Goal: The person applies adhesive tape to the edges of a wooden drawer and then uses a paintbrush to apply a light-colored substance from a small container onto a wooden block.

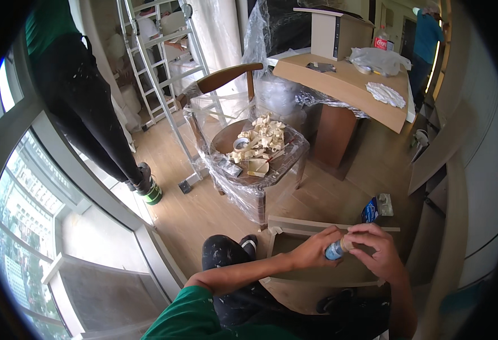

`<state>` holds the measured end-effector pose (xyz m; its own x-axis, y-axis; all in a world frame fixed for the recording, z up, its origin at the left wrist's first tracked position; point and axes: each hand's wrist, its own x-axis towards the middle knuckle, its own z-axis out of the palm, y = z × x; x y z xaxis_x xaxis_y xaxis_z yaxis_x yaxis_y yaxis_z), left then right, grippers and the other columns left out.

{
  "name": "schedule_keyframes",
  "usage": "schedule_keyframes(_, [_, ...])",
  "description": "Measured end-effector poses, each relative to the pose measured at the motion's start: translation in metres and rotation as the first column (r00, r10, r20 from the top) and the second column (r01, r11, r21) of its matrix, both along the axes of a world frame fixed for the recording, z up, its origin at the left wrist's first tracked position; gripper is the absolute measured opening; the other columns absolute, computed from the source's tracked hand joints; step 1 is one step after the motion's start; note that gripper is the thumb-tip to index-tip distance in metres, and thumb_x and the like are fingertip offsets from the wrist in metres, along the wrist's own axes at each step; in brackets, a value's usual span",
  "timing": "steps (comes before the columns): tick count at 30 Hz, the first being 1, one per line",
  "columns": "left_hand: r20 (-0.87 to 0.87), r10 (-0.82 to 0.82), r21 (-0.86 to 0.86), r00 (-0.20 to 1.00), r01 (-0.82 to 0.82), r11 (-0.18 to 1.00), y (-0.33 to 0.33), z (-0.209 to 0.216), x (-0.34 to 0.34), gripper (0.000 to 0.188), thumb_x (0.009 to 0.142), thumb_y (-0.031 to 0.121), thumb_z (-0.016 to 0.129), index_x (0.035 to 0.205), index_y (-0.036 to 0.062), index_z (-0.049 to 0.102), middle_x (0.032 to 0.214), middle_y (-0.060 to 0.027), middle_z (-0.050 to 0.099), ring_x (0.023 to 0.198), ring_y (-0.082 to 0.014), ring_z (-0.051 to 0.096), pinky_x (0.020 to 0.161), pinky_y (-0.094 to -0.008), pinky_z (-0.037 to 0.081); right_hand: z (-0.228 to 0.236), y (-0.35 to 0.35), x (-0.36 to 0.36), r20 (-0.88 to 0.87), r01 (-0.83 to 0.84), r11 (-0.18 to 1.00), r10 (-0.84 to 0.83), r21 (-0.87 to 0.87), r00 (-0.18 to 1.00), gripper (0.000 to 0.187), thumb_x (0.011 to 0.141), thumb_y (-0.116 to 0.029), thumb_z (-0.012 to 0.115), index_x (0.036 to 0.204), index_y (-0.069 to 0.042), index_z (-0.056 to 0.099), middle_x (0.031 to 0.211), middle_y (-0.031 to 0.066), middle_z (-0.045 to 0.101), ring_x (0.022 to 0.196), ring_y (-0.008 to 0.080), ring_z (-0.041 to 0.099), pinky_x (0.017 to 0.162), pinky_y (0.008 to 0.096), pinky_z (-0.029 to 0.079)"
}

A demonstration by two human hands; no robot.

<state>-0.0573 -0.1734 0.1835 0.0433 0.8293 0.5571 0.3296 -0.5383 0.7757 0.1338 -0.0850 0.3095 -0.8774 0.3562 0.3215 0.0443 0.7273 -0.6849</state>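
Observation:
In front of my lap, my left hand point(317, 247) is closed around a small cylinder point(334, 251), blue with a tan end. It could be a roll of tape, but its kind is not clear. My right hand point(379, 252) has thumb and fingers curled against the tan end. Below both hands a shallow rectangular frame point(283, 222) with pale edges lies on the floor, partly hidden by my arms. Just beyond my right hand stands a small blue box point(369, 211) beside a clear-topped pack point(385, 205).
A plastic-wrapped chair point(283, 170) holds crumpled tape scraps point(268, 133) and a tape roll point(241, 144). Behind are an aluminium ladder point(164, 85) and a cardboard-topped table point(339, 85) with a bag and gloves. One person point(84, 90) stands left by the window, another point(426, 39) far right.

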Motion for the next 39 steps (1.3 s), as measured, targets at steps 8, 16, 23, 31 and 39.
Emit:
schedule_keyframes(8, [0.0,-0.001,-0.073,1.0,0.0,0.997,-0.008,0.005,-0.01,0.048,0.077,0.01,0.084,0.119,0.0034,0.06,0.108,-0.0161,0.058,0.105,-0.04,0.059,0.089,-0.0462,0.051,0.007,0.0,-0.01,0.182,0.006,0.989,-0.033,0.149,0.983,0.041,0.082,-0.013,0.085,0.12,-0.004,0.074,0.112,0.0099,0.07,0.101,0.0262,0.069,0.089,0.0362,0.056])
schedule_keyframes(16, [0.088,-0.078,-0.175,0.993,0.093,0.98,-0.005,0.001,-0.022,0.05,0.073,0.008,0.084,0.118,0.0038,0.061,0.104,-0.0141,0.061,0.096,-0.0322,0.064,0.087,-0.0414,0.052,0.006,0.022,-0.032,0.313,-0.064,0.995,0.036,0.079,0.949,0.043,0.085,-0.019,0.085,0.121,-0.001,0.072,0.101,0.0097,0.066,0.088,0.024,0.067,0.079,0.0356,0.055])
schedule_keyframes(23, [0.269,-0.538,-0.385,0.799,0.601,0.7,-0.019,0.029,-0.029,0.063,0.075,0.009,0.082,0.134,0.0059,0.061,0.116,-0.0058,0.068,0.105,-0.013,0.061,0.093,-0.0319,0.05,0.043,0.0,-0.014,0.377,-0.296,0.955,0.284,-0.027,0.882,0.044,0.088,-0.012,0.08,0.131,-0.014,0.072,0.123,0.0082,0.066,0.107,0.0233,0.066,0.094,0.0348,0.054])
schedule_keyframes(31, [-0.017,-0.343,-0.284,0.939,0.324,0.902,-0.013,0.031,-0.015,0.059,0.073,0.01,0.081,0.127,0.0058,0.057,0.105,-0.01,0.065,0.097,-0.0215,0.064,0.087,-0.0374,0.052,0.027,-0.004,-0.009,0.548,-0.257,0.895,0.016,0.366,0.836,0.049,0.088,-0.052,0.078,0.096,-0.005,0.065,0.093,0.0086,0.063,0.083,0.0251,0.065,0.072,0.0371,0.053])
schedule_keyframes(39, [0.135,-0.511,-0.368,0.849,0.521,0.77,-0.017,0.047,-0.015,0.063,0.076,0.014,0.084,0.128,0.005,0.051,0.111,-0.0156,0.066,0.103,-0.0318,0.065,0.089,-0.0421,0.053,0.04,0.022,-0.02,0.477,-0.581,0.512,0.333,0.633,0.813,0.052,0.088,-0.06,0.073,0.086,-0.01,0.061,0.077,0.0042,0.06,0.071,0.0219,0.062,0.063,0.0339,0.05])
